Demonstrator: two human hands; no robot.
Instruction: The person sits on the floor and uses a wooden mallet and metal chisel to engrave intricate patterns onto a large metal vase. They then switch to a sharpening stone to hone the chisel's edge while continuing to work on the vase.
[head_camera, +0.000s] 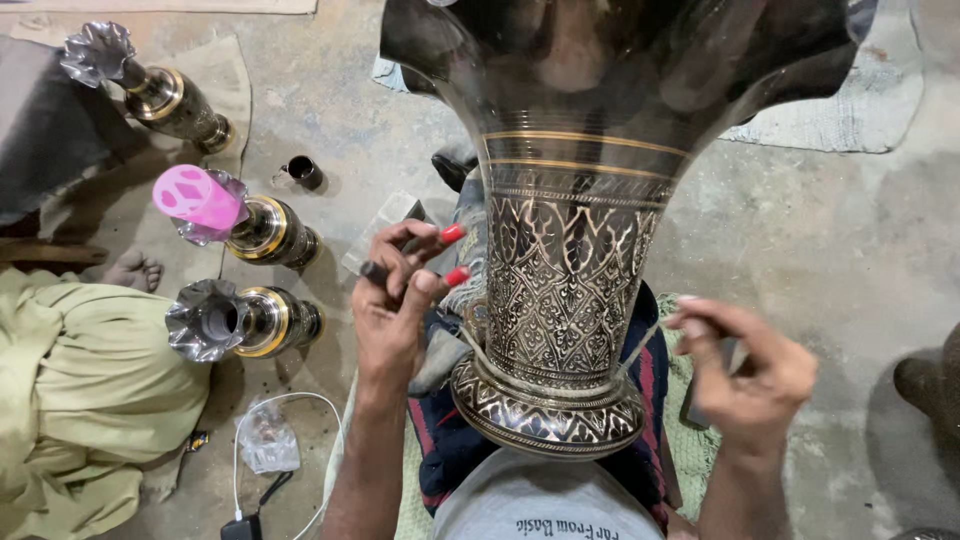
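Left hand (395, 300) noted first: we find it raised just beside the vase's left flank, fingers pinched narrow around a slim dark tool (374, 271) whose tip shows above the knuckles; two fingertips carry red caps. We cannot tell what kind of tool it is.

Moving right, the large engraved vase (565, 290) lies across the person's lap, foot toward the body at 6 o'clock, flared mouth away at 12 o'clock, so its long axis runs 6 to 12. From the left hand the engraved body lies at 3 o'clock, near enough that the fingertips almost meet the pattern. We judge the left hand the nearer of the two to the worked surface.

Right hand (745, 375) sits at 4 o'clock of the vase's foot, slightly apart from the metal, fingers curled shut around a small dark object (735, 352); most of that object is hidden and we cannot identify it. From this hand the vase lies at 9 to 10 o'clock.

Surroundings, at the far left of the view: three smaller vases (250, 320) lie on the concrete floor (800, 230), one with a pink object (197, 197) in its mouth. A second person in pale green clothing (80, 390) sits beside them. A plastic bag (266, 440) and a white cable (290, 400) lie at 7 o'clock of the left hand.
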